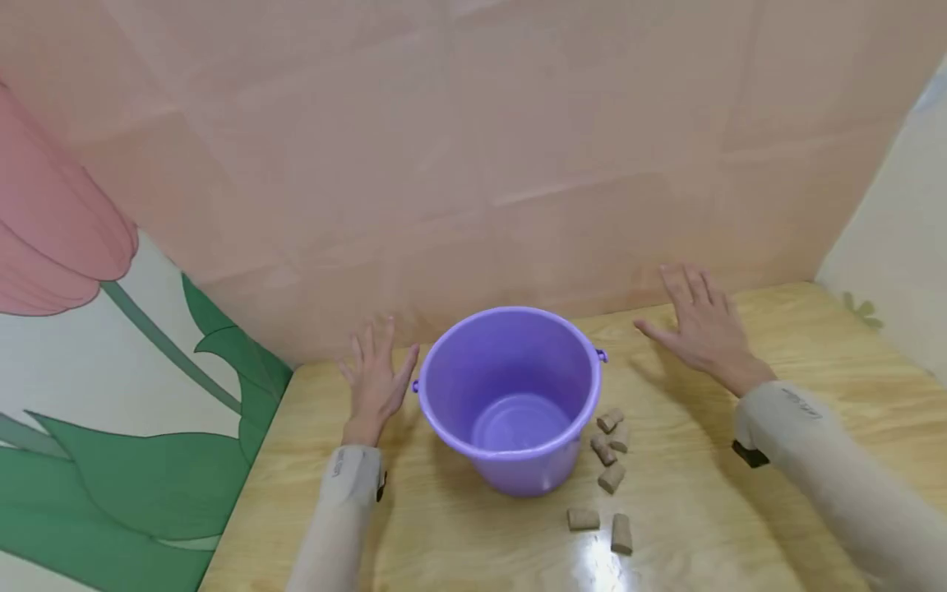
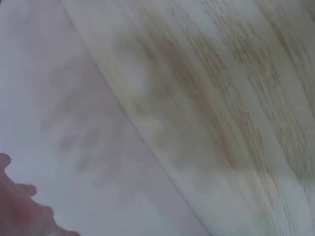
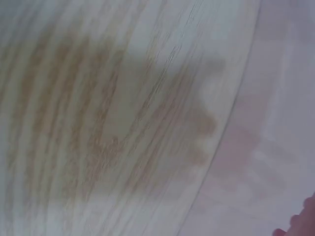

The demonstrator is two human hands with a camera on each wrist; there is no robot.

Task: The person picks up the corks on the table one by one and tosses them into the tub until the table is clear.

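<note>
A purple bucket (image 1: 510, 454) stands upright on the wooden table, its inside bare in the head view. To its left my left hand (image 1: 376, 385) is held with fingers spread, the thumb close to the bucket's rim. My right hand (image 1: 706, 333) hovers over the table at the bucket's right, fingers apart and holding nothing. Several corks lie loose by the bucket's right side, among them a darker cork (image 1: 602, 450), a cork lying sideways (image 1: 584, 519) and a cork nearest me (image 1: 621, 534). Only fingertips of the left hand (image 2: 24, 209) and right hand (image 3: 298, 221) enter the wrist views.
The wooden table (image 1: 436, 543) meets a pinkish wall covering (image 1: 473, 164) along its back edge. At the left, a wall with a painted tulip (image 1: 55, 205) and green leaves borders the table. A pale wall (image 1: 895, 222) rises at the right.
</note>
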